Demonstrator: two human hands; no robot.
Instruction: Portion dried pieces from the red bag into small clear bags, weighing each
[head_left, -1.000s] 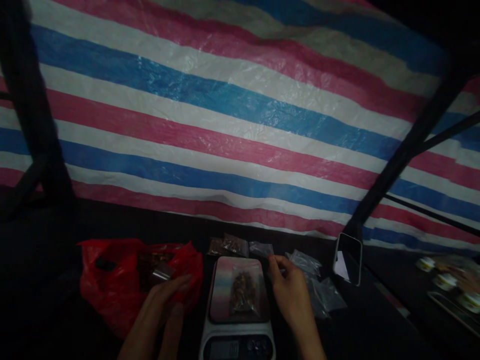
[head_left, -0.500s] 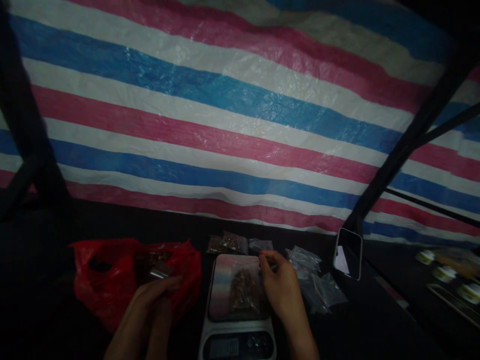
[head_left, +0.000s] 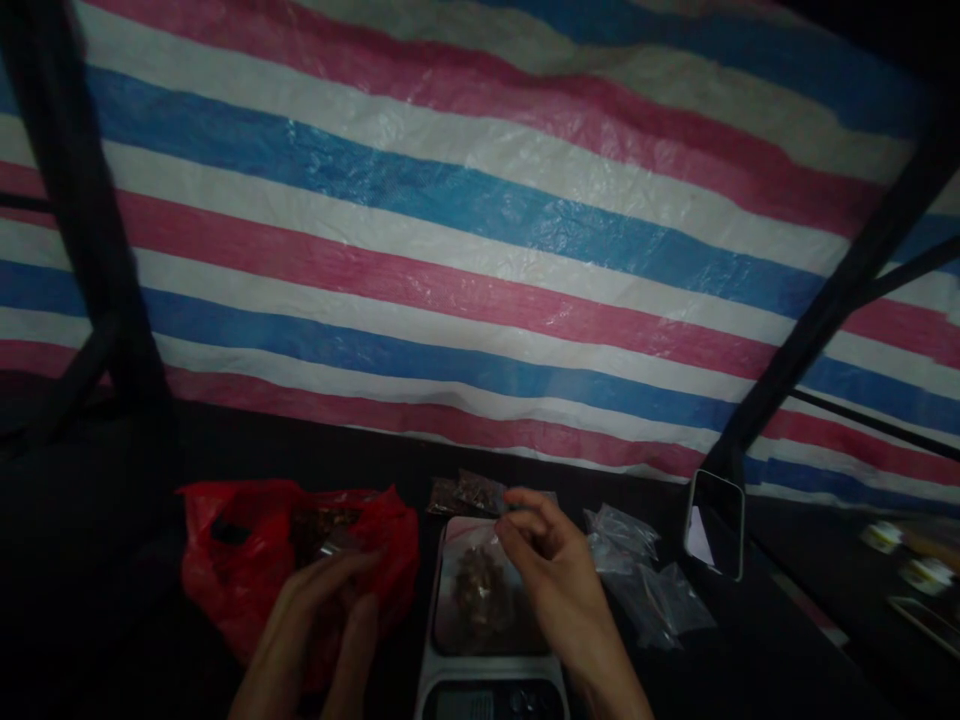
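A small digital scale (head_left: pixel 450 665) stands at the bottom centre with a clear pouch of brown bits (head_left: pixel 475 592) lying on its platform. My right hand (head_left: pixel 551 575) hovers over the pouch's top right corner, fingertips pinched at its edge. My left hand (head_left: pixel 319 625) rests against a red plastic bag (head_left: pixel 225 555) left of the scale; its fingers are loosely apart and whether they hold anything is unclear in the dim light.
Filled small pouches (head_left: pixel 465 492) lie behind the scale, empty clear pouches (head_left: pixel 645 585) to its right. A phone (head_left: pixel 714 524) leans upright at the right. Small round containers (head_left: pixel 911 560) sit far right. A striped tarp (head_left: pixel 480 250) and dark poles form the backdrop.
My right hand has moved left from the empty pouches onto the pouch on the scale. My left hand stays by the red bag.
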